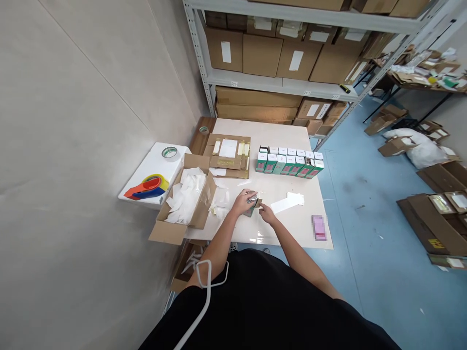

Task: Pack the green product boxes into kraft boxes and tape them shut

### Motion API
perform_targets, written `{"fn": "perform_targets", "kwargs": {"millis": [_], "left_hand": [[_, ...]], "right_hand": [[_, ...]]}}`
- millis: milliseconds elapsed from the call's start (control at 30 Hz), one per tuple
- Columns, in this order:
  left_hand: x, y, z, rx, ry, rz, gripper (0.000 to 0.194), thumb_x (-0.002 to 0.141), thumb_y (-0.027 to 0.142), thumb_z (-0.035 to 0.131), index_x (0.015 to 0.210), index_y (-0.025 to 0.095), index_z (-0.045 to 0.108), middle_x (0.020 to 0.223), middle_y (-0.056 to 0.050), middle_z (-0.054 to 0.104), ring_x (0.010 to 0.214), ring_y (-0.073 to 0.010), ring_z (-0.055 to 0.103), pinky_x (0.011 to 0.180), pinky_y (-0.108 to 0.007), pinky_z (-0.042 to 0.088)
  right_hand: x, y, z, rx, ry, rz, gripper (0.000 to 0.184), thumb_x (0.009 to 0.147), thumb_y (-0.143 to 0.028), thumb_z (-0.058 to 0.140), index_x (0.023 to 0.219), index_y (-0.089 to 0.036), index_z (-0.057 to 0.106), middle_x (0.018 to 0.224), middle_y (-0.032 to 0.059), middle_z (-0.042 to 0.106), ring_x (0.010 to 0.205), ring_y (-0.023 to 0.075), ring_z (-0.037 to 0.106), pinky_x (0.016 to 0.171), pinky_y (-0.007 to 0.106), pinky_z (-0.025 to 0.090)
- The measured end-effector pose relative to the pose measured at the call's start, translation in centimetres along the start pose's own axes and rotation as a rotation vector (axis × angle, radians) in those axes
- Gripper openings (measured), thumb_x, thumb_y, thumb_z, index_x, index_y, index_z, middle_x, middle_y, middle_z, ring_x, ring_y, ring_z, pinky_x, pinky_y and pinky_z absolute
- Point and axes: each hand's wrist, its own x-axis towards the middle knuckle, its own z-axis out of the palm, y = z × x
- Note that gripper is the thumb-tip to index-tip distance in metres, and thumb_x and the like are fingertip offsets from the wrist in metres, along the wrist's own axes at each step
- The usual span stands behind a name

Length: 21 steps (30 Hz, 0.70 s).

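Observation:
My left hand (241, 201) is closed around a small box (250, 212) with a greenish-grey side, held low over the white table (262, 231). At its top, by my fingers, shows a shiny silvery thing (252, 198), too small to name. My right hand (268, 214) reaches in from the right; its fingertips meet a small brown cardboard flap (259, 202) at the box's edge. Just right of that hand lie white paper strips (284, 204). Two rows of green, pink and white small boxes (290, 164) stand farther back.
An open carton (209, 194) full of white paper (188, 194) stands at the left. Flattened cardboard (229, 165) lies behind. A tape dispenser (148, 187) and tape roll (170, 152) rest on a white surface. A pink item (319, 227) lies right; shelving (248, 80) stands beyond.

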Motion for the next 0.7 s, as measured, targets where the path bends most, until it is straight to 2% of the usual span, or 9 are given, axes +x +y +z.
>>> {"fn": "perform_targets", "kwargs": {"millis": [167,300,367,433,500,533,600,700], "left_hand": [[-1.2,-1.5,2.2,0.269,-0.065,-0.039,0.055,0.079,0.019,0.08,0.133,0.028,0.072,0.116,-0.009,0.062,0.125,-0.0295,0.051,0.108,-0.042,0.048],[-2.2,-2.7,3.8,0.252,-0.091,-0.059,0.039,0.081,0.022,0.079,0.12,0.027,0.078,0.114,-0.01,0.064,0.125,-0.0302,0.052,0.109,-0.044,0.048],[-2.6,-3.4,4.0,0.181,-0.01,-0.091,0.032,0.086,0.027,0.075,0.118,0.025,0.078,0.122,-0.011,0.064,0.127,-0.0298,0.053,0.111,-0.044,0.047],[-3.0,-4.2,3.9,0.097,0.173,-0.178,0.032,0.093,0.03,0.066,0.123,0.022,0.075,0.133,-0.013,0.062,0.128,-0.0284,0.056,0.112,-0.043,0.046],[-3.2,-5.2,3.7,0.012,0.352,-0.356,0.035,0.097,0.029,0.055,0.127,0.02,0.071,0.132,-0.014,0.064,0.117,-0.0257,0.063,0.107,-0.041,0.05],[-3.3,-5.7,3.7,-0.033,0.384,-0.457,0.035,0.097,0.029,0.054,0.127,0.019,0.069,0.125,-0.013,0.068,0.108,-0.024,0.067,0.102,-0.04,0.052],[-3.3,-6.6,3.8,-0.122,0.307,-0.599,0.034,0.092,0.03,0.061,0.124,0.02,0.069,0.109,-0.008,0.073,0.092,-0.0211,0.07,0.093,-0.037,0.055],[-3.5,-7.5,4.5,-0.202,0.125,-0.629,0.042,0.08,0.033,0.076,0.12,0.021,0.069,0.099,-0.005,0.075,0.085,-0.0198,0.072,0.089,-0.034,0.056]], "right_hand": [[-0.1,0.6,0.1,-0.017,0.058,-0.083,0.061,0.076,-0.012,0.05,0.133,-0.023,0.068,0.125,0.0065,0.073,0.109,0.0249,0.069,0.105,0.043,0.052],[-0.3,0.9,0.4,-0.003,0.07,-0.08,0.06,0.077,-0.013,0.05,0.134,-0.023,0.067,0.125,0.0064,0.073,0.104,0.0237,0.07,0.102,0.042,0.054],[-0.4,0.9,0.6,0.005,0.067,-0.074,0.06,0.077,-0.014,0.051,0.135,-0.023,0.066,0.127,0.0068,0.072,0.105,0.0238,0.07,0.102,0.042,0.054],[-0.5,0.9,0.8,0.018,0.067,-0.059,0.061,0.077,-0.014,0.052,0.135,-0.024,0.066,0.129,0.0068,0.072,0.107,0.0244,0.069,0.102,0.042,0.054],[-0.7,0.8,1.1,0.044,0.066,-0.04,0.06,0.076,-0.014,0.054,0.134,-0.025,0.066,0.131,0.0066,0.071,0.108,0.0249,0.069,0.101,0.042,0.055],[-0.7,0.7,1.2,0.063,0.061,-0.035,0.06,0.076,-0.015,0.055,0.134,-0.026,0.066,0.133,0.0064,0.07,0.107,0.0248,0.069,0.1,0.042,0.055],[-0.9,0.5,1.4,0.119,0.047,-0.054,0.058,0.077,-0.016,0.057,0.134,-0.027,0.064,0.136,0.0056,0.068,0.106,0.0238,0.069,0.1,0.041,0.055],[-1.1,0.3,1.9,0.225,0.024,-0.116,0.048,0.083,-0.023,0.058,0.13,-0.028,0.06,0.127,0.0039,0.072,0.105,0.0216,0.069,0.1,0.041,0.053]]}}
